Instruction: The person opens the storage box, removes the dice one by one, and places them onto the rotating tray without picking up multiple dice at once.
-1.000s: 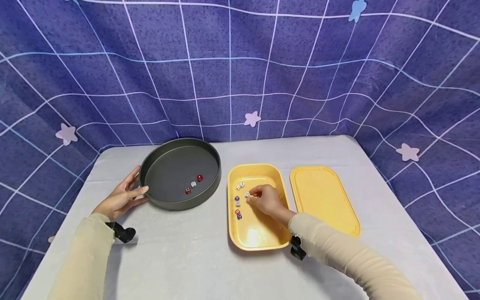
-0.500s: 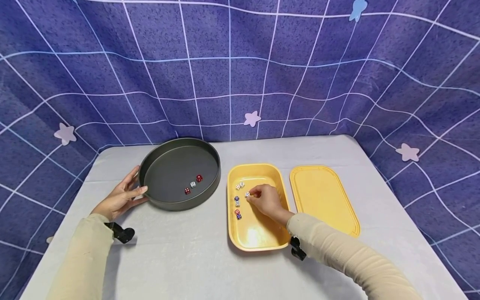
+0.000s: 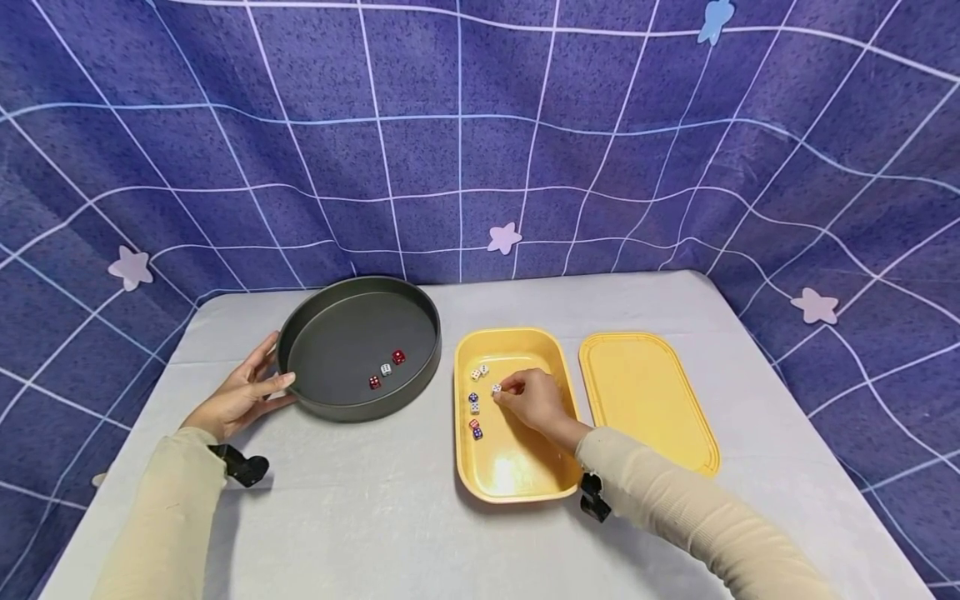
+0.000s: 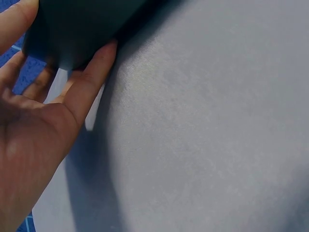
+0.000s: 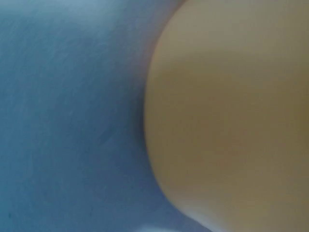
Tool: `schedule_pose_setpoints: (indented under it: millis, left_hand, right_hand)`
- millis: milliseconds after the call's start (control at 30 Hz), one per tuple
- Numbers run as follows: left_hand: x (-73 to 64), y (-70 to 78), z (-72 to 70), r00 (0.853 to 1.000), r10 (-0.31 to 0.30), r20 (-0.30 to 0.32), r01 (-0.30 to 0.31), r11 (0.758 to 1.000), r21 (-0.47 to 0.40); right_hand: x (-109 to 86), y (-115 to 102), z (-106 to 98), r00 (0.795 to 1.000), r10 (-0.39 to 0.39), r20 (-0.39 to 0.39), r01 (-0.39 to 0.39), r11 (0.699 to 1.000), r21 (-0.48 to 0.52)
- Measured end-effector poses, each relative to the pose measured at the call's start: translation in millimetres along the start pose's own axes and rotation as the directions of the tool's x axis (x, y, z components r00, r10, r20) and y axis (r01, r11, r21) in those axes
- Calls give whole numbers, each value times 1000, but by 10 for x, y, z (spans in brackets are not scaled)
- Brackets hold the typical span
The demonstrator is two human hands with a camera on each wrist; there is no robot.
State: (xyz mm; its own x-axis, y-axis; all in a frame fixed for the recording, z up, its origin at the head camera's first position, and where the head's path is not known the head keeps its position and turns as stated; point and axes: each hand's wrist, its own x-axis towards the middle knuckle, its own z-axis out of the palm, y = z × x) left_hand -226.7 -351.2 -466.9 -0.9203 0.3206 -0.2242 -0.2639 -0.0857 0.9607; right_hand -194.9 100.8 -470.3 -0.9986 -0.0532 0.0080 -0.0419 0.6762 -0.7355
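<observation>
A blue-purple cloth [image 3: 461, 158] patterned with pale grid lines closes off the far side and both flanks of a desk [image 3: 360, 508] covered in smooth light-grey fabric. A person's two cream ribbed sleeves [image 3: 690, 500] reach in from the near side. Far left on the desk sits a round dark-grey pan [image 3: 352, 325] with a tall wall, metal by its look; right of it is a glossy yellow rectangular tray [image 3: 478, 475] with rounded corners, and farther right a flat yellow rectangular lid [image 3: 645, 400]. The left hand [image 3: 243, 390] holds the pan at its left edge, one finger over the rim and another touching the lower edge. The right hand [image 3: 534, 398] is inside the tray, its fingers narrow, pinching a small white die [image 3: 497, 389]; whether that die touches the tray's floor I cannot tell. Six more dice lie along the tray's left side: two white dice [image 3: 476, 375] at the far end, a blue die [image 3: 473, 398] beside a white one, then a red die [image 3: 474, 425] beside a blue one. Three translucent-red and white dice [image 3: 386, 369] form a slanting row in the pan's near right part.
</observation>
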Motion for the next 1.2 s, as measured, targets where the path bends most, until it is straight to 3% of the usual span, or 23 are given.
schedule_pose_setpoints:
  millis: [533, 700, 933, 1200]
  left_hand:
    - [-5, -21, -2, 1000, -3, 1, 3, 999, 33]
    - [-4, -15, 6, 1000, -2, -2, 2, 1000, 26]
    - [2, -10, -1, 1000, -9, -8, 9, 1000, 18]
    - [1, 10, 3, 1000, -11, -9, 11, 1000, 24]
  right_hand:
    - [-29, -104, -115, 1000, 17, 19, -18, 999, 51]
    - [-45, -204, -194, 999, 28, 30, -32, 994, 109]
    - [-55, -415, -320, 999, -18, 37, 10, 975, 220]
    - [2, -821, -462, 997, -43, 57, 25, 958, 286]
